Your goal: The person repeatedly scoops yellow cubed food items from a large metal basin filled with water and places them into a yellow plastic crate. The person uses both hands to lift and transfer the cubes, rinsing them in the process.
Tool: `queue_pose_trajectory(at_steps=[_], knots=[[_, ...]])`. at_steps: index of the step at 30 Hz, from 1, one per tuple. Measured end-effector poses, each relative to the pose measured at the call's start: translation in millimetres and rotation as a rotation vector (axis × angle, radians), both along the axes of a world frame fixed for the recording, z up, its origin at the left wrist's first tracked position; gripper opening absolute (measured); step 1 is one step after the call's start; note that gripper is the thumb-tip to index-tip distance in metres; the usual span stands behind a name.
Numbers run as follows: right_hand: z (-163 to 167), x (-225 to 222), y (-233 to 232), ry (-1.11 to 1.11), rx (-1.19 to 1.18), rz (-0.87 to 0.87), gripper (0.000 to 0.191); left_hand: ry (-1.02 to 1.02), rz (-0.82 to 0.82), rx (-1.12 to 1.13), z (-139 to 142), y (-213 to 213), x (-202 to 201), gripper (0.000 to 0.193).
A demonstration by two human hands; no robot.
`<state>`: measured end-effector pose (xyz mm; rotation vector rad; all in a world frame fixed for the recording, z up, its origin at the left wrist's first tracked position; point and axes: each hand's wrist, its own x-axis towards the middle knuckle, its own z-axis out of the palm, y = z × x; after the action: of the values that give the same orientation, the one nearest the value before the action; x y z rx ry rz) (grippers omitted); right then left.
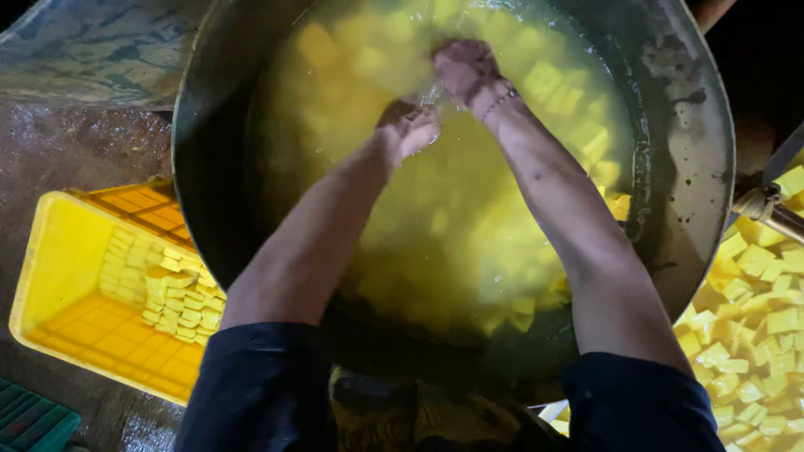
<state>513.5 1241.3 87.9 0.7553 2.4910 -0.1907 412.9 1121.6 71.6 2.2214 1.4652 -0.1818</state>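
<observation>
A big round metal pan [687, 125] is filled with cloudy yellow liquid and many yellow cubes [557, 88]. Both my arms reach into it. My left hand [408, 125] is dipped in the liquid near the middle, fingers curled under the surface. My right hand [463, 67] is just beyond it at the far side, also partly under water, with a thin bracelet on the wrist. What the fingers hold is hidden by the liquid and splashing.
A yellow plastic crate [59, 276] at the left holds rows of yellow cubes [172, 293]. A heap of yellow cubes [754, 326] lies at the right. A green crate corner [33, 423] shows bottom left. The ground is wet.
</observation>
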Motion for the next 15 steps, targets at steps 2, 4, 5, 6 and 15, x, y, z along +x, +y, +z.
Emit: queue_pose_trajectory(at_steps=[2,4,5,6,15], knots=[[-5.5,14.0,-2.5,0.202,0.008,0.014,0.012,-0.194,0.089,-0.026,-1.8,-2.3,-13.3,0.034],[-10.9,36.6,-6.1,0.608,-0.329,-0.089,0.022,-0.459,0.227,-0.076,-2.6,-8.8,-27.3,0.039],[-9.8,48.4,-9.9,0.904,-0.673,-0.202,0.032,-0.628,0.320,-0.118,-0.5,-13.5,-32.7,0.041],[-5.2,60.6,-14.5,1.195,-1.017,-0.313,0.042,-0.804,0.414,-0.156,2.4,-19.2,-36.0,0.043],[46.3,97.9,-85.5,1.168,-0.975,-0.970,0.034,-2.376,0.898,-0.067,-2.6,-29.3,32.9,0.048]])
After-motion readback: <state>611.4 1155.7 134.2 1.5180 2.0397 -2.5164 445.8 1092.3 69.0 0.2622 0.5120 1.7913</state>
